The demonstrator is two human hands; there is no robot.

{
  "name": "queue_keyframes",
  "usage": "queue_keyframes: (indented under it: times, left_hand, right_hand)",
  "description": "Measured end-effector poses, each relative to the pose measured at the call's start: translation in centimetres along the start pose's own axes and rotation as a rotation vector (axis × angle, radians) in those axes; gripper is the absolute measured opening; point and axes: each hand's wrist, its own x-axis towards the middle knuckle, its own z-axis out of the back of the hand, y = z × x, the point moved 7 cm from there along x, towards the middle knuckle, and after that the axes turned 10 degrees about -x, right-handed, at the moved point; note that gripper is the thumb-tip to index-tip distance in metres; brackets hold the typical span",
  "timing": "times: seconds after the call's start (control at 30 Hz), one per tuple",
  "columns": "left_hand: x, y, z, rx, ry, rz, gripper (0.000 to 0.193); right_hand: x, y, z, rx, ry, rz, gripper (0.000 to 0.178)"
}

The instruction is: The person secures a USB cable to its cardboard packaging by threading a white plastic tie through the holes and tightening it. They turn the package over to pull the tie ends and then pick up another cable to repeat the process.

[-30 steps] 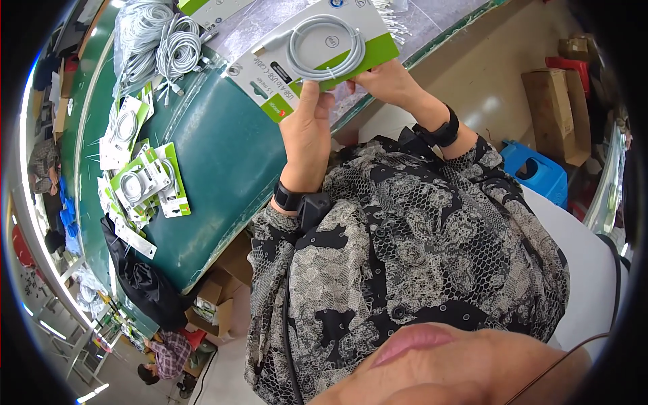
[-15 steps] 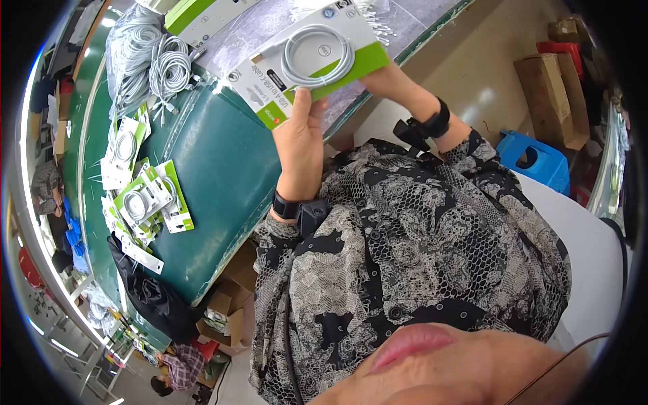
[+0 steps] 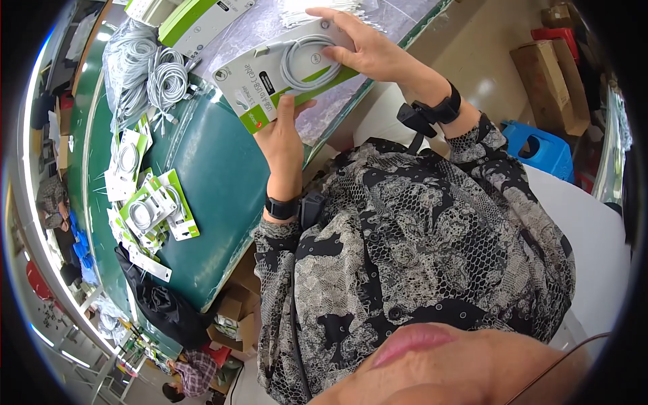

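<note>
Holding a green-and-white card (image 3: 265, 82) between eleven and twelve o'clock in the head view, the person's left hand (image 3: 282, 143) is clamped on its seven-o'clock edge, thumb on the front. A pale coiled cable (image 3: 286, 64) lies on the card's face. The right hand (image 3: 372, 50) is between twelve and one o'clock, thumb touching the coil, forefinger well apart; whether its hidden fingers grip the card, one cannot tell. The step in hand appears to be handling the coil on its card; the next move seems to call for a firm left pinch and light right contact. Looped cables (image 3: 167, 82) lie at ten o'clock.
</note>
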Motion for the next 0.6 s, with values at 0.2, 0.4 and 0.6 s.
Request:
queue_keyframes:
  times: [0.2, 0.4, 0.6]
  left_hand:
    - [1.4, 0.6, 0.7, -0.071, -0.014, 0.075, 0.023]
    - [1.4, 2.5, -0.7, -0.138, 0.015, -0.051, 0.028]
    - [1.9, 3.5, -0.7, -0.142, -0.024, -0.046, 0.039]
  right_hand:
    - [0.2, 1.2, 0.2, -0.178, -0.14, 0.122, 0.062]
    - [-0.1, 0.7, -0.9, -0.127, -0.307, -0.159, 0.051]
    - [-0.8, 1.2, -3.6, 0.066, -0.247, -0.283, 0.055]
